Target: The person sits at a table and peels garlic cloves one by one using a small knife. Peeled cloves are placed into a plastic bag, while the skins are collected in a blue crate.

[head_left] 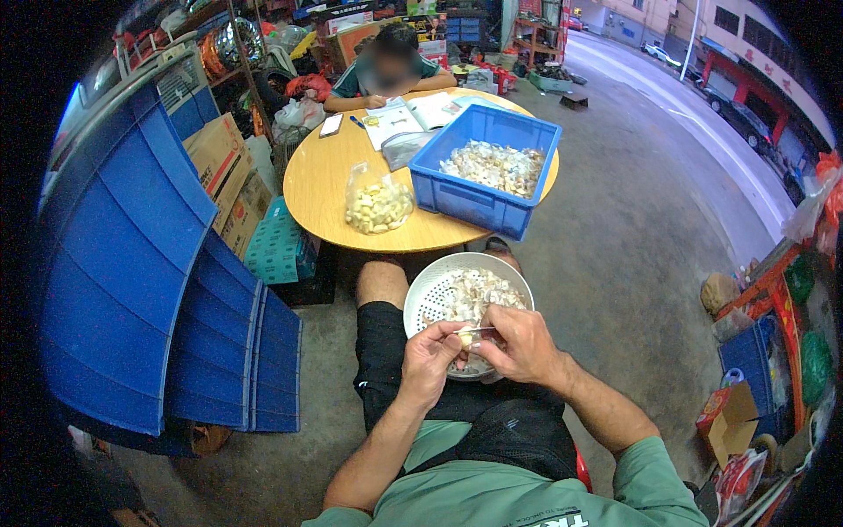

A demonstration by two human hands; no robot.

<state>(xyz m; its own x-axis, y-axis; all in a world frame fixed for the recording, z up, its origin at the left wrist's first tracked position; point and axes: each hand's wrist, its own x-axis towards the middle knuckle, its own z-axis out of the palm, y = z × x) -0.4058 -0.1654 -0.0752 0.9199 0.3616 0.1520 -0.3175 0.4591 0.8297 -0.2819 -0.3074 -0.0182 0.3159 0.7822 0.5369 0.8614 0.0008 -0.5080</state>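
- Head view: the clove [466, 340], garlic by its look, is up between both hands, just above the near side of the white colander [420, 299] on the person's lap.
- The left hand [428, 358] has thumb and forefinger pinched together on it.
- The right hand [524, 344] is curled tight, its fingers seemingly clamped on a thin blade [479, 329] that lies across the clove; its grip is partly hidden from where I stand.
- I'd expect the clove to weigh next to nothing, firm rather than soft, slick where bare, and easily nicked or bruised.
- Best hold, to my mind: a light pinch on its fat sides, fingertips back from the edge.
- The pale skins [479, 292] in the colander look papery and would probably cling to damp fingers.
- On the round table [318, 189], a clear bag [378, 209] of pale cloves sits near the blue crate [470, 201].
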